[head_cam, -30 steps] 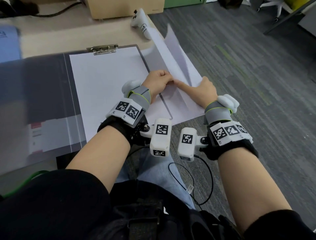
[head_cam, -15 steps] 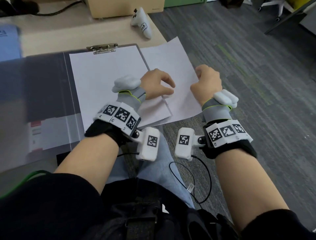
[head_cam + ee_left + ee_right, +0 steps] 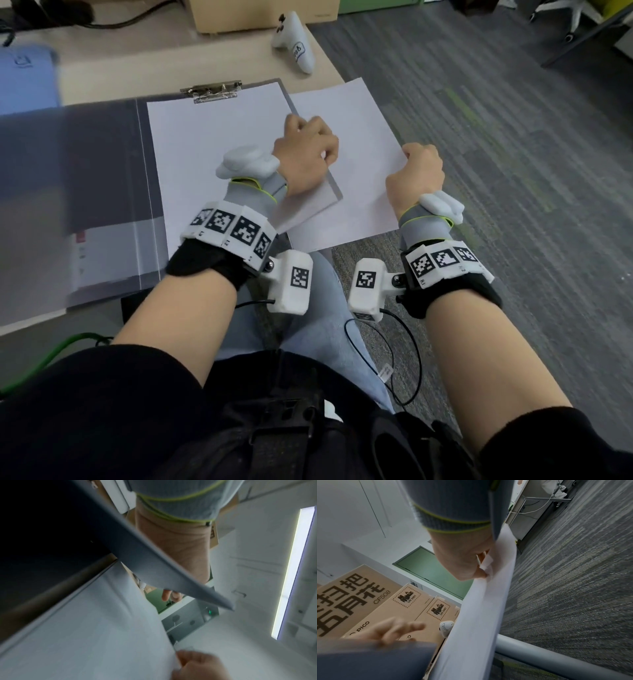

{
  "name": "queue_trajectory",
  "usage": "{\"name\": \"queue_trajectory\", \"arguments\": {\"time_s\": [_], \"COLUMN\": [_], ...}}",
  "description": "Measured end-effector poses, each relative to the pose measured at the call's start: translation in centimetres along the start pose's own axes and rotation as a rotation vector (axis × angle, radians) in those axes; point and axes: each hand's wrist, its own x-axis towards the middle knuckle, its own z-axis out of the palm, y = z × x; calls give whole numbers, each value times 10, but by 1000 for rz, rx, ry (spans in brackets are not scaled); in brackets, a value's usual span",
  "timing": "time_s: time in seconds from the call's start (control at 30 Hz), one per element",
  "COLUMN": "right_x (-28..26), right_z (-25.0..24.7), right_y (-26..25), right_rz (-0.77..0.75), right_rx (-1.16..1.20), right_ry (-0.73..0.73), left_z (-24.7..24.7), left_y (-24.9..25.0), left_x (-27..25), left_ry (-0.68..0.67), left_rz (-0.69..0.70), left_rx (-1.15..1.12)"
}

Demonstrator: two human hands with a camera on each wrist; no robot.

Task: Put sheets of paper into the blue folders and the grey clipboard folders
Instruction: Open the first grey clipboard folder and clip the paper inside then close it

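The grey clipboard folder (image 3: 102, 171) lies open on the desk, a white sheet (image 3: 212, 154) held under its metal clip (image 3: 212, 90). A loose sheet of paper (image 3: 359, 144) pokes out from beneath the board's right edge and overhangs the desk. My left hand (image 3: 308, 150) grips that right edge of the board (image 3: 154, 563), which is raised slightly; its fingertips (image 3: 166, 595) show past the edge. My right hand (image 3: 416, 168) pinches the loose sheet's right edge (image 3: 479, 608) between thumb and fingers.
A blue folder (image 3: 25, 78) lies at the far left of the desk. A white controller (image 3: 296, 41) rests near the desk's right edge, and a cardboard box (image 3: 246, 13) stands behind. Grey carpet lies to the right, my lap below.
The loose sheet, curled up a second ago, now lies flat under the board's edge. My right hand shifted to its right edge; my left hand moved up the board's edge.
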Motion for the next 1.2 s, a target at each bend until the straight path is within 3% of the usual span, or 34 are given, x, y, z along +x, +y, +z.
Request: {"name": "queue_trajectory", "arguments": {"time_s": [0.13,0.23,0.53,0.8,1.0,1.13,1.2], "right_x": [1,2,-2,-3,-8,-12,-15], "right_z": [3,4,8,5,-4,-10,-11], "right_y": [5,5,7,10,-2,-16,-22], "right_rz": [6,-9,-8,-44,-141,-201,-182], "right_rx": [14,40,39,102,181,179,232], "right_ry": [-6,14,44,69,77,15,-37], "left_z": [-21,-24,-10,23,25,24,24], "left_y": [-10,-17,-15,-13,-17,-9,-2], "left_x": [1,-1,-5,1,11,10,12], "left_ry": [177,207,77,-94,-104,-27,-13], "left_rz": [67,44,-4,-127,-202,-234,-228], "left_rx": [-129,-151,-134,98,-171,-806,-908]}}
